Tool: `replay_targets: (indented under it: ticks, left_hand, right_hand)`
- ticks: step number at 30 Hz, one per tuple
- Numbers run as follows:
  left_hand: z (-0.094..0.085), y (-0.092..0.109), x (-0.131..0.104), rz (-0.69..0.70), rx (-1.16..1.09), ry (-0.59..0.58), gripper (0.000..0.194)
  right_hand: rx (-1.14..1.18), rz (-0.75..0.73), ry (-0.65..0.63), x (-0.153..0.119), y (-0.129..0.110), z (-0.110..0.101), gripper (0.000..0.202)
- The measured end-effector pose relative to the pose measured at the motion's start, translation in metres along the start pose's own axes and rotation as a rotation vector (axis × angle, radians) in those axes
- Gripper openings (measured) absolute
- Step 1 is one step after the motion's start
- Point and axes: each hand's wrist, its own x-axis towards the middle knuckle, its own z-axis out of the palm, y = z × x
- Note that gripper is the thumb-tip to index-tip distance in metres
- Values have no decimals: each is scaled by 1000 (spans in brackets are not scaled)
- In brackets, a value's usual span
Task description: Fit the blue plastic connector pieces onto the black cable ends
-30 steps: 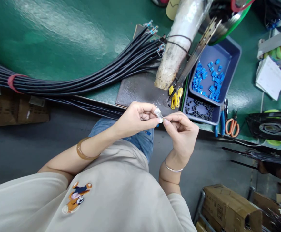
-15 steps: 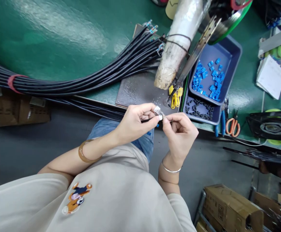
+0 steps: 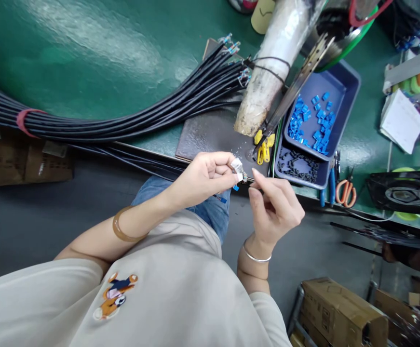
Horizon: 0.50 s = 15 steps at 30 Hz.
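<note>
My left hand (image 3: pixel 213 173) pinches the end of a black cable, with a white wrap on its finger and thumb tips. Small wire ends (image 3: pixel 245 177) stick out past these fingertips. Just right of them is my right hand (image 3: pixel 277 202), its thumb and index finger slightly apart with nothing visible between them. A small blue piece (image 3: pixel 236 188) shows below the wire ends. Beyond my hands lies a dark board (image 3: pixel 210 135) with white specks and yellow cutters (image 3: pixel 264 148) at its right.
A bundle of black cables (image 3: pixel 123 127) crosses the green table. Blue parts fill part of a tray (image 3: pixel 350 91) above another tray of black pieces. Orange-handled scissors (image 3: pixel 346 193) lie to the right, and a wrapped post (image 3: pixel 267 77) overhangs the board.
My right hand has moved away from the wire ends, down and to the right, and its thumb and index finger have parted. My left hand keeps its grip.
</note>
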Motion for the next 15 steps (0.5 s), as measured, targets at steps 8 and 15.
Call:
replay_targets:
  ticks: [8,15]
  left_hand:
    - [-2,-6,0,8,-61,-9,14]
    - [1,0,0,-13,32,-3,14]
  right_hand:
    - [-50,-68,-58,-9,3,3,43]
    - [-105,-85,99,-3,0,-5,34]
